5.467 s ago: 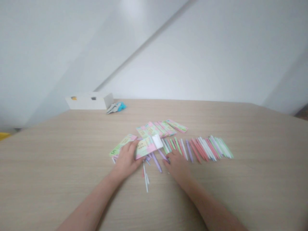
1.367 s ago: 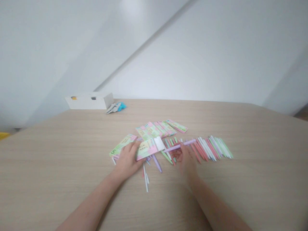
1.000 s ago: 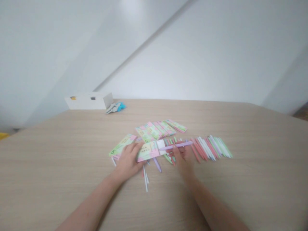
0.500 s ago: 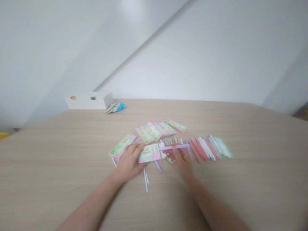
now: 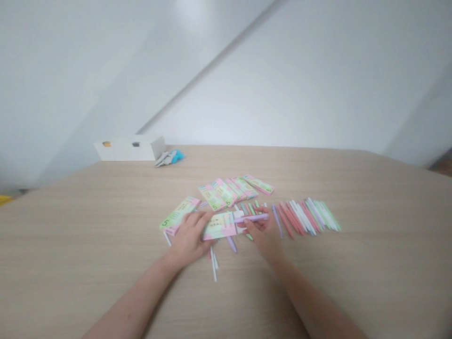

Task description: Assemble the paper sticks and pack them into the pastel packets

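My left hand (image 5: 192,237) is closed on a flat pink-and-green box (image 5: 221,225) with dark print, its white flap open toward the right. Between the thumb and fingers of my right hand (image 5: 263,231) is a purple pen (image 5: 254,218), its left end at the box's open mouth; how far inside it reaches I cannot tell. Another pink-and-green box (image 5: 181,213) lies beside my left hand. Under and around my hands are loose pens, among them a purple one (image 5: 231,244) and a white one (image 5: 213,264).
Several pink-and-green boxes (image 5: 224,192) lie fanned out beyond my hands. To the right is a row of red, white, purple and green pens (image 5: 307,217). A white box (image 5: 127,149) and a grey-and-blue crumpled item (image 5: 170,157) sit at the far left of the wooden table (image 5: 370,245).
The purple pen has slid left, so less of it shows outside the box. My right hand has moved slightly left with it. My left hand and the box have stayed put.
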`<state>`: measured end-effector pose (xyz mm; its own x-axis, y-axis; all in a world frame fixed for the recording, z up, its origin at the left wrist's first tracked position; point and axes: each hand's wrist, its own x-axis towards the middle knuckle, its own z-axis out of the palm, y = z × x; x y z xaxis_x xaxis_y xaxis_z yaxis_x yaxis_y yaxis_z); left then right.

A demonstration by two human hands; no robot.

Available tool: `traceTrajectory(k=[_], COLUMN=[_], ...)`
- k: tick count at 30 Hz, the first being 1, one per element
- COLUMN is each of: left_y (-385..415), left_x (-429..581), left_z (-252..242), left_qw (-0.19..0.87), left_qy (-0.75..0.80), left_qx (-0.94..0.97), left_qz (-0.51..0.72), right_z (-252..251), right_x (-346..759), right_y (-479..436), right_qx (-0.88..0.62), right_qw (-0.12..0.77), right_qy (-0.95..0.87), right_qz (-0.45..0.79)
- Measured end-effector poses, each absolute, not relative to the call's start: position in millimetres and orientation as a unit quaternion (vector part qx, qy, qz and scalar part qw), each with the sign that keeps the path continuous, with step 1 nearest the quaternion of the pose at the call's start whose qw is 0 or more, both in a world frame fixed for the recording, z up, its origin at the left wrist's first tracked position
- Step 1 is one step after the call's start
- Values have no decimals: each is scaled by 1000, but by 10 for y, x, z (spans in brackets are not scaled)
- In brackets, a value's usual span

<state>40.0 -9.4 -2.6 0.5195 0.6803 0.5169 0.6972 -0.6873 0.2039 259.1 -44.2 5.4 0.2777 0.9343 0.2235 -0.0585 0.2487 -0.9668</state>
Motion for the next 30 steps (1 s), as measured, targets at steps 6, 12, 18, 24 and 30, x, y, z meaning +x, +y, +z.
traceTrajectory(k=[6,12,18,24,30], left_y=[-96,-89,-94,-95,-96], left_x=[403,401,398,403,411], left_z=[-27,-41,-59,-62,-47], left_qw=[12,12,17,18,14], left_qy=[-397,-400,-400,-406,-406], left_qx=[-872,-872,-873,-873,-871], left_qz=[-285,-283,-277,-270,-276], right_z=[-20,-98,-56,-54,-58], right_x=[2628,2658,2628,2660,2683], right_y=[-398,-335,-356,-378,-401], right_qx=[-471,-409,-441,-496,-522], right_qw=[632,626,614,566,527], right_qy=[-450,-443,-480,-555,-599], right_qz=[420,495,445,354,303])
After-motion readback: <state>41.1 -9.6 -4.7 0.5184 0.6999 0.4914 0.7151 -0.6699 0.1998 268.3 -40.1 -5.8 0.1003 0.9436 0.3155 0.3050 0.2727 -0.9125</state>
